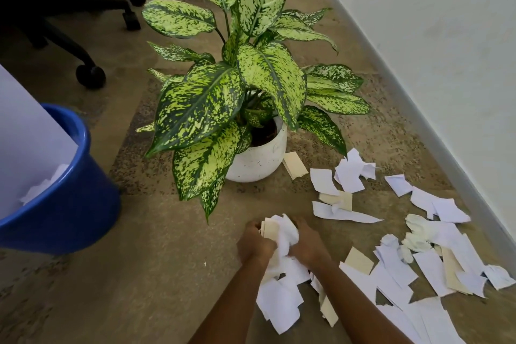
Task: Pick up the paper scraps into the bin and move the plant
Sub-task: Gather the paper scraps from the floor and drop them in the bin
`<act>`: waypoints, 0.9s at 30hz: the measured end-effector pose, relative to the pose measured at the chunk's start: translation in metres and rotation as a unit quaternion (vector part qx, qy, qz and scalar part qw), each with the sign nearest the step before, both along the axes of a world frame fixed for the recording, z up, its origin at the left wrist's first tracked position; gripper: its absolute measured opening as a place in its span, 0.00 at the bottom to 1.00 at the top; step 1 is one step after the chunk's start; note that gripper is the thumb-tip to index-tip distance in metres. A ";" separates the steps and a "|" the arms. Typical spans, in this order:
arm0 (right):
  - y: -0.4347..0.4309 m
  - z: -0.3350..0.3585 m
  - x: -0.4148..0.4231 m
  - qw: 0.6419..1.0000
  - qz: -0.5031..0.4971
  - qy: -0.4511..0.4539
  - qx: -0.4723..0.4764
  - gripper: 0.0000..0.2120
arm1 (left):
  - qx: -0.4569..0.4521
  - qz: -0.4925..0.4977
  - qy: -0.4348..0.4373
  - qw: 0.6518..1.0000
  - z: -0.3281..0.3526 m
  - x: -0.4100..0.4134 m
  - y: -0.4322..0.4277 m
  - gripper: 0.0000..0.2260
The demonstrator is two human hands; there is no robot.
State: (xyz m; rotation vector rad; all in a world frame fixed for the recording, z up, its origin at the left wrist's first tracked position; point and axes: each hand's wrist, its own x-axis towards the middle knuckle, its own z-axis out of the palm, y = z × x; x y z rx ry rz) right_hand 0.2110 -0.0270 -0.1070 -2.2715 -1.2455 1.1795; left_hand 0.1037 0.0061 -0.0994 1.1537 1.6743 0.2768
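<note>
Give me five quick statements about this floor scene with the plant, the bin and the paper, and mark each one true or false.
1. Both hands, left hand and right hand, hold a bunch of paper scraps between them. True.
2. The blue bin is empty. False: white paper already lies inside it.
3. The plant stands in a white pot on the floor. True.
4. All scraps are white. False: some, like the cream scrap by the pot, are cream-coloured.
5. The bin stands between the plant and the wall. False: it is on the plant's other side.
</note>
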 end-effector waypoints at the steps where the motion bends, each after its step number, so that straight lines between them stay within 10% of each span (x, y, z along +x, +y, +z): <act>1: 0.001 -0.001 -0.002 1.000 0.013 0.005 0.011 0.24 | 0.004 -0.008 0.003 1.000 0.000 -0.001 0.000 0.22; 13: 0.006 0.010 -0.020 0.994 -0.057 0.093 0.009 0.14 | -0.057 0.059 -0.098 0.992 0.009 -0.032 -0.002 0.20; 27: 0.043 0.076 -0.124 0.969 -0.086 0.217 0.077 0.17 | 0.110 0.173 -0.129 0.970 0.079 -0.138 0.018 0.14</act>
